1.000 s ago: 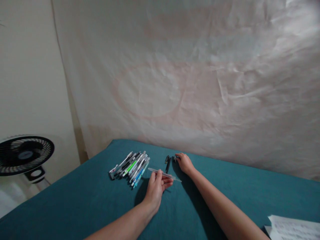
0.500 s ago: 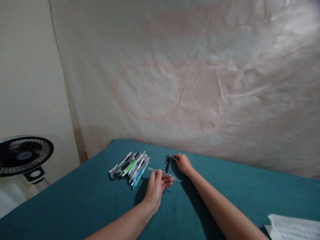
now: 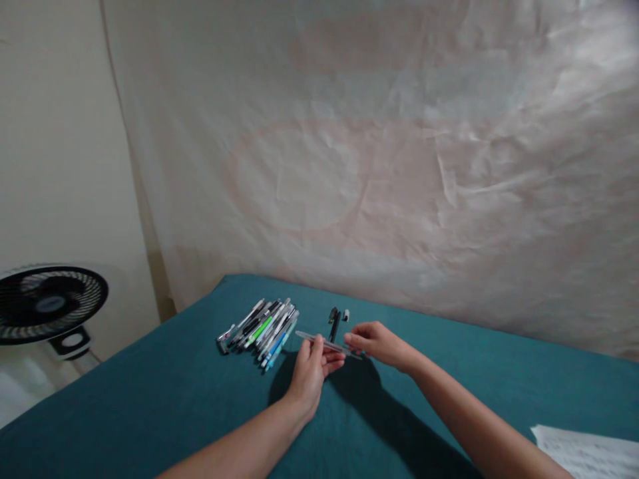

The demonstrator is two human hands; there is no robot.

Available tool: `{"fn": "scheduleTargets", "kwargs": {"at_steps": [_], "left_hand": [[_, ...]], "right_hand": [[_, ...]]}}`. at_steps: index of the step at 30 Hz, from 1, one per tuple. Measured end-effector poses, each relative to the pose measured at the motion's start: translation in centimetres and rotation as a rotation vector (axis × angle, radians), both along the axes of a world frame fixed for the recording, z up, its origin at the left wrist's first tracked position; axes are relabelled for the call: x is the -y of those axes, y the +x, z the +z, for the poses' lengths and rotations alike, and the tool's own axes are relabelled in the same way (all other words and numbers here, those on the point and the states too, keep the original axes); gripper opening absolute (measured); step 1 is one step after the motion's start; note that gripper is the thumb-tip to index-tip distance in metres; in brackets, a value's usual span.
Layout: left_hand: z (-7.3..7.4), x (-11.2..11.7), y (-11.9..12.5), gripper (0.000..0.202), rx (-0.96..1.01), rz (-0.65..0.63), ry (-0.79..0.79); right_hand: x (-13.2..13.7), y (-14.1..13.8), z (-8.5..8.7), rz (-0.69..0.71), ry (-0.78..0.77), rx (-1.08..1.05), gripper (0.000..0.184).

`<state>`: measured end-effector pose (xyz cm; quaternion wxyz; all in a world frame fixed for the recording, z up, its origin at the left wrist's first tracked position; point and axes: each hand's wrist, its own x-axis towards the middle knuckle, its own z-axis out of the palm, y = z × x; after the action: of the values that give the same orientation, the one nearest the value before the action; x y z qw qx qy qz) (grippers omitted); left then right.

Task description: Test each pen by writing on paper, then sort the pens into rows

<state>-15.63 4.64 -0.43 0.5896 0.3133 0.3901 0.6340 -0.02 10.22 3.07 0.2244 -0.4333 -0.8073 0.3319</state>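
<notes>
My left hand (image 3: 309,372) holds a slim clear pen (image 3: 305,335) between thumb and fingers, a little above the teal cloth. The pen lies nearly level, its right end dipping slightly. At that right end is my right hand (image 3: 377,342), its fingers bent and closed at the pen; the exact contact is partly hidden. Behind the hands lie a black pen (image 3: 335,327), a small black piece like a cap (image 3: 333,314) and a small pale and dark cap (image 3: 346,315). To the left spreads a pile of pens (image 3: 259,332), mostly clear, grey and black, with green and blue ones.
A teal cloth (image 3: 164,399) covers the table. Written paper sheets (image 3: 589,452) lie at the front right corner. Past the table's left edge stands a black fan (image 3: 52,305). A pale hanging sheet (image 3: 349,166) rises behind the table.
My right hand has come back toward me from the far small cap, which now lies uncovered, to the held pen's right end. My left hand keeps the pen in about the same place.
</notes>
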Motion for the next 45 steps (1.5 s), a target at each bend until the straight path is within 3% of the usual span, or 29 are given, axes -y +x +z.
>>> {"fn": "scheduleTargets", "kwargs": {"at_steps": [3,9,14,17,23,32,35,40,45], "left_hand": [[-0.2,0.1,0.0,0.024,-0.029,-0.029,0.032],[-0.6,0.1,0.0,0.027,-0.082,-0.019,0.053],[-1.0,-0.1,-0.2,0.030,-0.039,0.103,0.057],[-1.3,-0.3,-0.3,0.032,-0.036,0.125,0.062],[-1.6,-0.3,-0.4,0.032,-0.066,0.081,0.070],[-1.5,-0.3,-0.4,0.033,-0.084,0.058,0.057],[-1.4,-0.3,-0.3,0.033,-0.089,0.058,0.058],[-0.9,0.0,-0.1,0.032,-0.140,0.038,0.070],[-0.3,0.3,-0.1,0.032,-0.217,-0.016,0.114]], "right_hand": [[2.3,0.7,1.0,0.071,-0.046,-0.003,0.028],[4.5,3.0,1.2,0.003,-0.029,0.158,0.020],[4.3,6.7,2.1,0.033,-0.185,0.344,0.011],[3.3,7.4,1.9,-0.020,-0.287,0.274,0.008],[0.7,4.2,-0.4,-0.186,-0.413,0.020,0.009],[-0.9,1.1,-2.3,-0.400,-0.321,-0.012,0.013],[-0.8,0.5,-2.6,-0.406,-0.313,-0.001,0.024],[-0.6,-0.6,-3.0,-0.369,-0.294,-0.011,0.022],[0.7,-1.1,-1.9,-0.273,-0.278,-0.048,0.020]]}}
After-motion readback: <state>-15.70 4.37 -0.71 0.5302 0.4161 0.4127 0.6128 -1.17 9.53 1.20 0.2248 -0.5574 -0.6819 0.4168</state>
